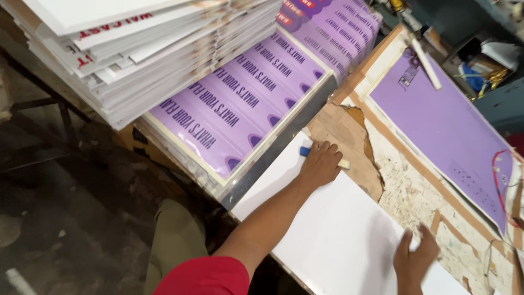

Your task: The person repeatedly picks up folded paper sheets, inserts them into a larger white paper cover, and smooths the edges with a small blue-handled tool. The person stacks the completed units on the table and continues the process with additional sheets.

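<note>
My left hand (320, 163) reaches out from a red sleeve and rests on the far corner of a white board (338, 235). It covers a small tool (304, 151) with a blue end on one side and a pale yellow end on the other. My right hand (415, 255) lies with its fingers spread on the near right part of the same board, slightly blurred, and holds nothing. The board lies on a worn workbench (404, 186) with torn brown paper.
A purple panel (447, 125) with a white stick (426, 64) and red wire (499, 180) lies at the bench's far side. A stack of purple printed signs (240, 104) sits to the left, under a tall pile of white boards (136, 49). The dark floor (60, 207) is lower left.
</note>
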